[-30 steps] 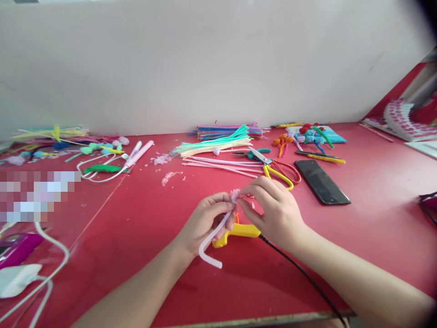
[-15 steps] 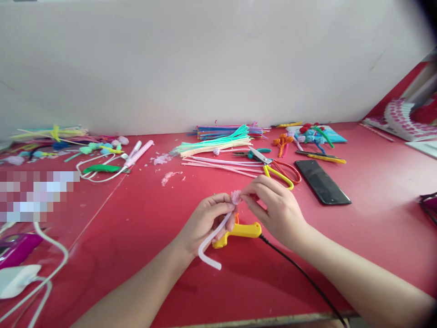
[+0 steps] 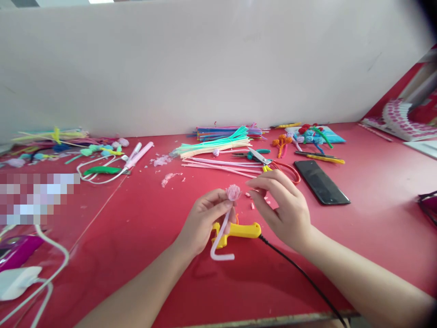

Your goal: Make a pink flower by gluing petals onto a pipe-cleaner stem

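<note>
My left hand (image 3: 206, 218) pinches a pale pink pipe-cleaner flower (image 3: 233, 192) just below its fluffy head, and the bent stem (image 3: 220, 246) hangs down in front of the fingers. To the right of the flower, my right hand (image 3: 282, 207) is raised with its fingers apart, holding nothing and not touching the flower. Behind and below my left hand lies a yellow glue gun (image 3: 244, 230) with a black cord. Small pink scraps (image 3: 252, 206) lie between the two hands on the red table (image 3: 136, 273).
Beyond the hands are pink stems (image 3: 221, 166), scissors (image 3: 261, 156), pliers, bundled pipe cleaners (image 3: 218, 143) and finished flowers (image 3: 309, 134). A black phone (image 3: 321, 182) lies right. At left are a pink tool (image 3: 136, 157), white cables (image 3: 61, 246) and more pipe cleaners (image 3: 51, 136).
My right hand has moved off the flower to the right and its fingers have parted. The flower head now shows fully, its stem has swung right, and pink scraps have appeared on the table.
</note>
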Tool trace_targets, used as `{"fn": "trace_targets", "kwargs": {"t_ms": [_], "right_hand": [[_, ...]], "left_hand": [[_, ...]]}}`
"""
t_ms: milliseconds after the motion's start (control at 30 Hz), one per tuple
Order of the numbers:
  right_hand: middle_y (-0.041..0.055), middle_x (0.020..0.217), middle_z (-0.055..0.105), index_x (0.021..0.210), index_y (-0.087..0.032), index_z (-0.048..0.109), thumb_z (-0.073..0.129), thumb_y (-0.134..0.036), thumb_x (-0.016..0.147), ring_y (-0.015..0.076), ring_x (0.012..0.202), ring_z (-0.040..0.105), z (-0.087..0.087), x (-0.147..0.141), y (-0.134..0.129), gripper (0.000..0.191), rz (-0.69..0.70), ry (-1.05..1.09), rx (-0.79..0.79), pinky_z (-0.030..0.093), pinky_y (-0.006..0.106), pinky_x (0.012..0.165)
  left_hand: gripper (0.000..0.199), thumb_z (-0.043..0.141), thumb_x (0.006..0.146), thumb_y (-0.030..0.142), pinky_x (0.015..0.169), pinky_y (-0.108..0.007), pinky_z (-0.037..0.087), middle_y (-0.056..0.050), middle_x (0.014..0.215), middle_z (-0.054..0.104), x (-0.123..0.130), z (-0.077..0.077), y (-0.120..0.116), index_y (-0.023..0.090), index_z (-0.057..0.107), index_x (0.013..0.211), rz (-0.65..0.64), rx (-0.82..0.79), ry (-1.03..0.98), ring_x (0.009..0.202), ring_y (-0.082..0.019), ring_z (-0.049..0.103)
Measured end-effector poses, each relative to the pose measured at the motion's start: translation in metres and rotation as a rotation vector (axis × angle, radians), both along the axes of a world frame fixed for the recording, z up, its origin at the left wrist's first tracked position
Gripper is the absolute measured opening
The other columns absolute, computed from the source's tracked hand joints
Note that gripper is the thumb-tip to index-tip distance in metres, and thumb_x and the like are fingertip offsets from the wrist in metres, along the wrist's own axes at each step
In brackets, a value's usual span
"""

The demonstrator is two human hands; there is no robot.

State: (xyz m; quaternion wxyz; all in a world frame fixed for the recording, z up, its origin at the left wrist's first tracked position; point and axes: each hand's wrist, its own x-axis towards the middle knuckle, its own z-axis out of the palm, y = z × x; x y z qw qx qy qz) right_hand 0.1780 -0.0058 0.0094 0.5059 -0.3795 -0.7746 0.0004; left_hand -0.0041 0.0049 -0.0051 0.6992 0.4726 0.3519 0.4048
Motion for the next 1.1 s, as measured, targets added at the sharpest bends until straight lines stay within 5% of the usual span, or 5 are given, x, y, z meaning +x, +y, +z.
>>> {"fn": "trace_targets", "kwargs": {"t_ms": [133, 333, 1100], "right_hand": [[0.0041, 0.082, 0.058, 0.094, -0.021, 0.055, 0.053, -0.003, 0.081, 0.0157, 0.074, 0.056, 0.0028, 0.0009, -0.0044, 0.022, 0.024, -0.007, 0.081, 0.049, 0.031, 0.065], [0.0040, 0.080, 0.059, 0.092, -0.020, 0.056, 0.060, -0.004, 0.076, 0.0157, 0.072, 0.057, -0.0005, 0.0031, -0.0103, 0.023, 0.039, -0.119, 0.249, 0.049, 0.031, 0.063], [0.0019, 0.074, 0.060, 0.095, -0.020, 0.062, 0.059, -0.006, 0.079, 0.0139, 0.064, 0.054, 0.0002, 0.0058, -0.0092, 0.021, 0.006, -0.224, 0.309, 0.046, 0.030, 0.059]], "left_hand": [[0.009, 0.064, 0.081, 0.023, 0.060, -0.023, 0.048, 0.000, 0.071, 0.062, -0.0012, 0.0024, -0.0037, 0.019, 0.064, 0.073, 0.105, 0.249, 0.051, 0.063, -0.012, 0.060], [0.009, 0.062, 0.083, 0.019, 0.073, -0.026, 0.045, -0.003, 0.086, 0.058, -0.0038, 0.0058, -0.0064, 0.023, 0.070, 0.080, 0.145, 0.528, 0.168, 0.081, -0.016, 0.056], [0.010, 0.059, 0.086, 0.020, 0.070, -0.025, 0.042, -0.002, 0.084, 0.056, -0.0036, 0.0053, -0.0069, 0.023, 0.068, 0.082, 0.098, 0.523, 0.219, 0.078, -0.015, 0.054]]}}
